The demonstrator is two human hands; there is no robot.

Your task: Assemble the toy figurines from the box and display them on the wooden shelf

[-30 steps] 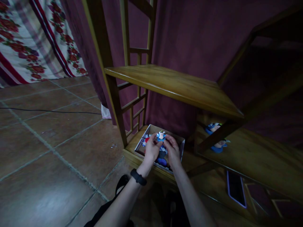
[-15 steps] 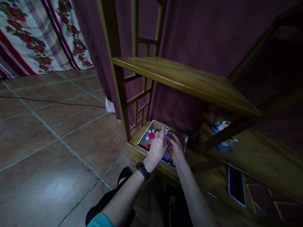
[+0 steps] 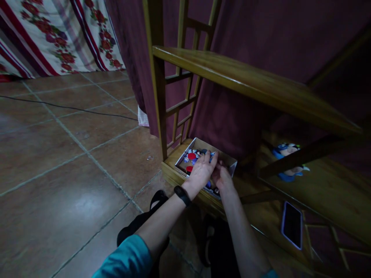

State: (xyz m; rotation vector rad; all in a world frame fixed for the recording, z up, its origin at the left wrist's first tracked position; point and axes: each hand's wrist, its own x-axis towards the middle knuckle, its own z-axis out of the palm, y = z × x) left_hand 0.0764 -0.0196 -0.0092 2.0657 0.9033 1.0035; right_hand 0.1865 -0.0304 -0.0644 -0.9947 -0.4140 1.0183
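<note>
A shallow cardboard box (image 3: 183,157) stands on the low wooden shelf, holding several small toy figurines with red, blue, white and black parts. My left hand (image 3: 202,168), a black band on its wrist, reaches over the box with its fingers bent together. At its fingertips shows a bit of a small blue-and-white figurine (image 3: 213,154). My right hand (image 3: 223,177) is close beside it, fingers curled inward; their tips are partly hidden behind the left hand. Whatever sits between those fingers cannot be made out.
An upper shelf board (image 3: 246,79) overhangs the box. To the right, blue-based figurines (image 3: 286,175) stand on another shelf behind a slanting wooden bar. A phone (image 3: 292,224) lies lower right. A black cable (image 3: 87,112) crosses the tiled floor; a purple curtain (image 3: 232,112) hangs behind.
The view has shifted, so the shelf's upper board sits higher in the picture. My hands remain over the box, and the figurine between them is now more covered by my fingers.
</note>
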